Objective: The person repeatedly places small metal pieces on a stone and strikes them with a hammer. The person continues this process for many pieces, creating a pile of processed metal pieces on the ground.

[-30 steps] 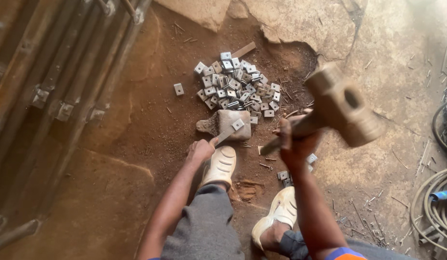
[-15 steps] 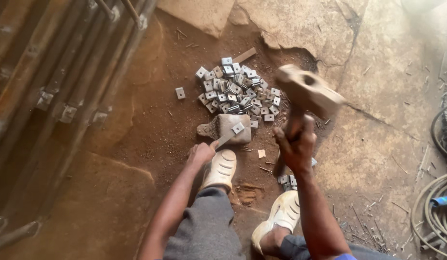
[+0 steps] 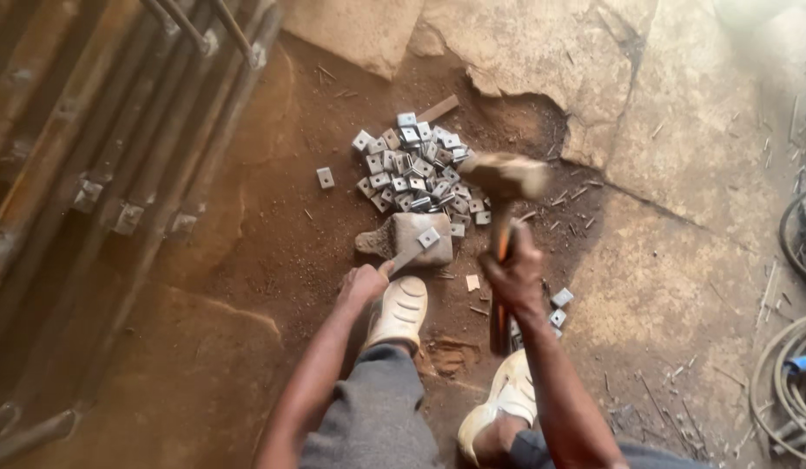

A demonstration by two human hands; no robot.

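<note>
My right hand point(image 3: 513, 271) is clamped round the handle of the hammer point(image 3: 504, 178); its blurred head sits just above and right of the anvil block point(image 3: 409, 239). My left hand point(image 3: 363, 284) is closed on a thin tool point(image 3: 404, 260) that reaches onto the block, pinning a small square metal plate point(image 3: 429, 237) on its top face. The heap of square plates point(image 3: 416, 165) lies just beyond the block on the dirt floor point(image 3: 273, 260). One stray plate point(image 3: 326, 178) lies left of the heap. My white shoe point(image 3: 399, 313) is just below the block.
</note>
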